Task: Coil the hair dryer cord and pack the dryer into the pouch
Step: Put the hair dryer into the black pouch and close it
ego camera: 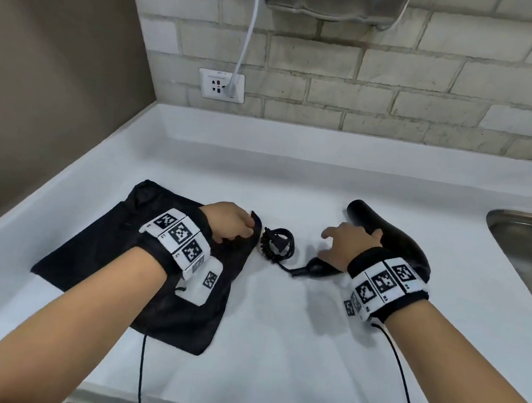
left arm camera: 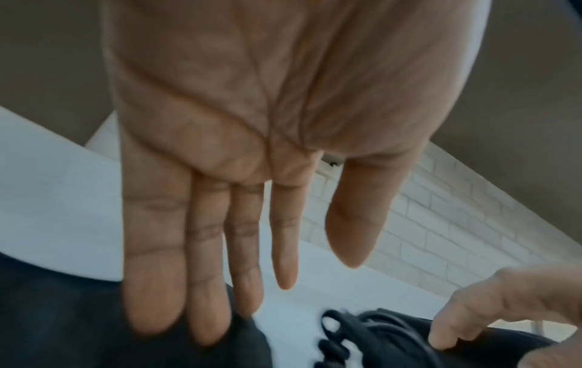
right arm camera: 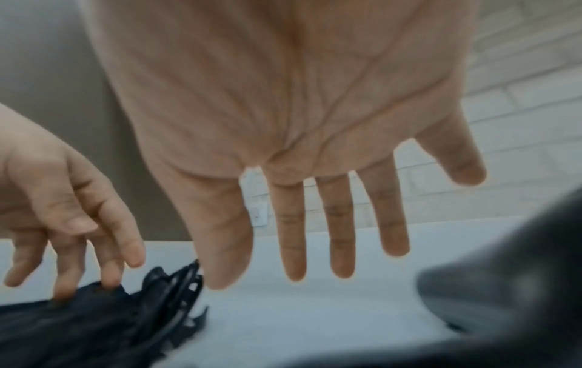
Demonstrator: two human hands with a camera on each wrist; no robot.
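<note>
The pouch (ego camera: 141,254) lies flat at nine o'clock on the desk (ego camera: 275,350), with bare desk toward six o'clock. The left hand (ego camera: 228,222) rests spread fingers on its edge. The coiled cord (ego camera: 278,245) sits between the hands. The right hand (ego camera: 348,247), grip spread, hovers over the hair dryer (ego camera: 394,244) near the three o'clock sink (ego camera: 529,248). The right wrist view shows its empty palm.

White countertop (ego camera: 293,178) w/ steel sink (ego camera: 529,248) at right; pale brick wall (ego camera: 401,84) behind, wall socket (ego camera: 221,85) w/ white cable (ego camera: 248,32), taupe side wall (ego camera: 51,80) left.
</note>
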